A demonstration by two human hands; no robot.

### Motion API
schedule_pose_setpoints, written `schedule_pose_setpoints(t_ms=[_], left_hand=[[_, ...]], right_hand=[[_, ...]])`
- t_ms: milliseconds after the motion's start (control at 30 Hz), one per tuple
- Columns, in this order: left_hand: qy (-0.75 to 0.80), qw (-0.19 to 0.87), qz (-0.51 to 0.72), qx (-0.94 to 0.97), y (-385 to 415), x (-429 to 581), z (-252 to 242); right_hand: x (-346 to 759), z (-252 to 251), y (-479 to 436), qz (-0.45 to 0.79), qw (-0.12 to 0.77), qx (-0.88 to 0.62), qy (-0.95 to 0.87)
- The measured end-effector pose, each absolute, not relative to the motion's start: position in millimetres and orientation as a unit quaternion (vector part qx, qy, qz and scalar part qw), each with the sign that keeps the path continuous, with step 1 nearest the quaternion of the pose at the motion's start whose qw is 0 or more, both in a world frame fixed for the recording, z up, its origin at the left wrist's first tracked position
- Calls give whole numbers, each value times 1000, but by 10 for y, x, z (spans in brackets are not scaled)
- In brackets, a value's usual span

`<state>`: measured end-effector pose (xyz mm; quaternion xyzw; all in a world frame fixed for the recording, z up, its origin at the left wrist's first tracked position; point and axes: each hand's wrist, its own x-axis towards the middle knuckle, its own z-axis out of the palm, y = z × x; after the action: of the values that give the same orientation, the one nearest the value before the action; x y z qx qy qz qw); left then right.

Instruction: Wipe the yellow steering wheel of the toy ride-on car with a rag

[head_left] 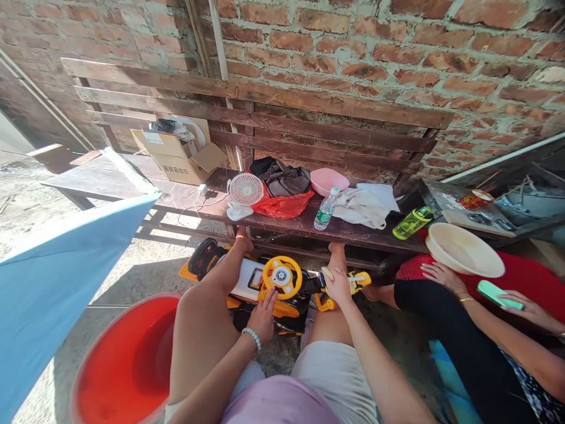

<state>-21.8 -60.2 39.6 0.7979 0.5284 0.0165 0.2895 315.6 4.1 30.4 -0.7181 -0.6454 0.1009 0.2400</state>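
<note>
A yellow and black toy ride-on car (241, 280) with a white panel stands between the person's legs. Its yellow steering wheel (282, 277) has a white centre. My left hand (262, 318), with a beaded bracelet on the wrist, reaches to the wheel's lower rim with its fingers stretched out, holding nothing visible. To the right of the wheel, my right hand (338, 285) is closed at the toy's black and yellow end part (359, 281). A small pale yellowish piece shows at its fingertips; what the hand grips is too small to make out.
On the wooden bench (207, 221) are a carton (170, 159), white fan (246, 189), pink bowl (329, 181), water bottle (325, 211) and green bottle (412, 222). A red tub (128, 359) stands left. Another person's hands (445, 278) are right, near a cream basin (465, 250). Blue fabric (66, 282) hangs left.
</note>
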Motion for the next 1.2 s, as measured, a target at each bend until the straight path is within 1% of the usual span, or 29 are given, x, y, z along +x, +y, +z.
schedule_pose_setpoints(t_ms=[100,233,333,433,600,700,800,933,1000,1067,1200], left_hand=[[530,282,9,800,-603,-223,425],[532,279,1,799,-607,-250,461],[528,283,1,801,-608,-271,469],[530,285,3,799,-610,-265,448],[538,290,12,791,-614,-217,377],[536,292,14,792,-612,-204,358],[533,291,9,794,-609,-209,371],[533,293,10,794,-608,-217,396],[533,298,15,792,-607,-221,401],[530,305,20,791,-607,-230,408],[528,309,13,791,-604,-253,451]], right_hand=[[3153,329,63,103,225,-717,-652],[3473,395,71,86,137,-745,-647],[3838,430,24,49,73,-805,-587],[4057,452,-17,23,44,-849,-526],[3799,488,16,43,45,-883,-466],[3509,500,22,53,61,-872,-482],[3272,496,-4,62,98,-848,-517],[3036,465,-18,87,174,-795,-574],[2986,457,-4,98,189,-786,-580],[3009,468,24,96,177,-779,-593],[3268,530,102,67,105,-774,-621]])
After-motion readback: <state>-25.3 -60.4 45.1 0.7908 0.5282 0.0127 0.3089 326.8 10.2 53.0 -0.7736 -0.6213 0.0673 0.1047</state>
